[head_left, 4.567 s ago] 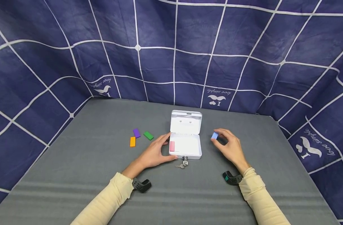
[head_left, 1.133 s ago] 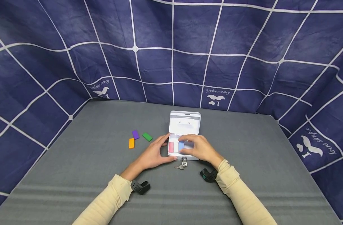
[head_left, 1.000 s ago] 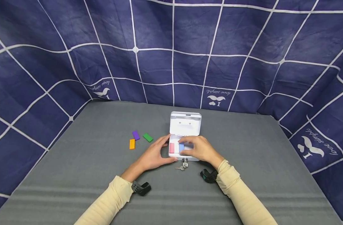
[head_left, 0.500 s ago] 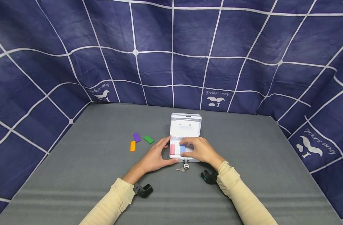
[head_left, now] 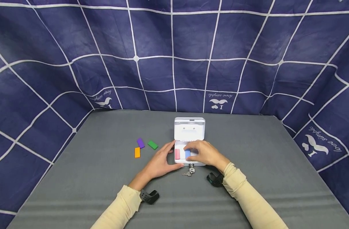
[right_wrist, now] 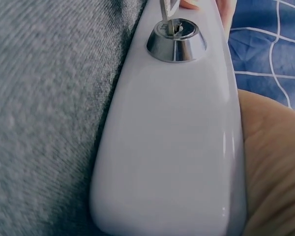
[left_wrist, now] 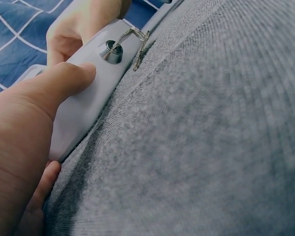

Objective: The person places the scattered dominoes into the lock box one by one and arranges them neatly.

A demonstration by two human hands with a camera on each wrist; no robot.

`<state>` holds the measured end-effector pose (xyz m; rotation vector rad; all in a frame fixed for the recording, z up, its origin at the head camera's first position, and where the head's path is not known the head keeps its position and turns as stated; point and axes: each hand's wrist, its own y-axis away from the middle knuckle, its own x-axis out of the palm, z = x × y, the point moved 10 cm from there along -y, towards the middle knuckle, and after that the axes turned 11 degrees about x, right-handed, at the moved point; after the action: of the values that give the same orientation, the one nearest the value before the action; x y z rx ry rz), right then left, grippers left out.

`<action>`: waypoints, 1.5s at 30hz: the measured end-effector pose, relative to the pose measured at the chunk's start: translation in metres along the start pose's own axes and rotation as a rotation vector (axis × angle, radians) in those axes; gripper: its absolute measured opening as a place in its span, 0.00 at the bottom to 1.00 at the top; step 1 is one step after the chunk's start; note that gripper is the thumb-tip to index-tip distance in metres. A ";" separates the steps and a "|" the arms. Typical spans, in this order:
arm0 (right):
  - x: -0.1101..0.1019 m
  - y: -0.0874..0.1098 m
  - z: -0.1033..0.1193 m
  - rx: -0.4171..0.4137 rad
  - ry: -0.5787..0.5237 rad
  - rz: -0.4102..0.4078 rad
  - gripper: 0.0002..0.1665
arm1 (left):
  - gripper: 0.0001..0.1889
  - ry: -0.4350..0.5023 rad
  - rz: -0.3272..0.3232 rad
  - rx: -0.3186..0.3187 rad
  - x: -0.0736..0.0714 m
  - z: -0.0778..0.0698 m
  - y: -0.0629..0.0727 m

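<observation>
Work's looking partway along, judging by the head view. White box (head_left: 180, 145) is sitting just rt of ctr w/ its lid (head_left: 189, 133) standing up behind it. Pink block (head_left: 177, 154) is lying inside, by the box's lt wall. Right hand (head_left: 207, 154) is reaching into the box & pinching the blue block (head_left: 187, 154) btwn thumb & fingertips, w/ a gap btwn it & the pink one; so blue isn't let go yet. Left hand (head_left: 160, 163) is spreading thumb & fingers around the box's lt side, thumb pressing on the front wall, prob. steadying it. Purple block (head_left: 140, 143), green block (head_left: 153, 145) & orange block (head_left: 137, 152) are lying outside, lt of ctr, so aren't in yet; lid isn't down either. Keys (head_left: 187, 174) are hanging from the lock (right_wrist: 177, 44) up front.

Hard to see: right hand is covering much of the box's rt half, so can't tell what's under it, or if blue is touching the floor. Both wrist views are showing mostly front wall & grey cloth (left_wrist: 201, 137), no blocks; right hand's fingertips are staying out of both.
</observation>
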<state>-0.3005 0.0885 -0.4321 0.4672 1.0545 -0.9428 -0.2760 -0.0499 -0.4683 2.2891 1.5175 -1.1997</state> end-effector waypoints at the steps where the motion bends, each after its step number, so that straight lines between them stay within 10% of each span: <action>1: 0.001 0.001 0.000 -0.002 0.002 0.006 0.22 | 0.54 0.005 -0.002 -0.001 0.001 0.000 0.001; 45: 0.005 -0.006 0.000 0.102 0.037 0.031 0.24 | 0.56 0.015 -0.006 -0.001 -0.002 -0.001 0.001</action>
<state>-0.3042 0.0831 -0.4364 0.5860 1.0327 -0.9665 -0.2746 -0.0511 -0.4666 2.2994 1.5300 -1.1857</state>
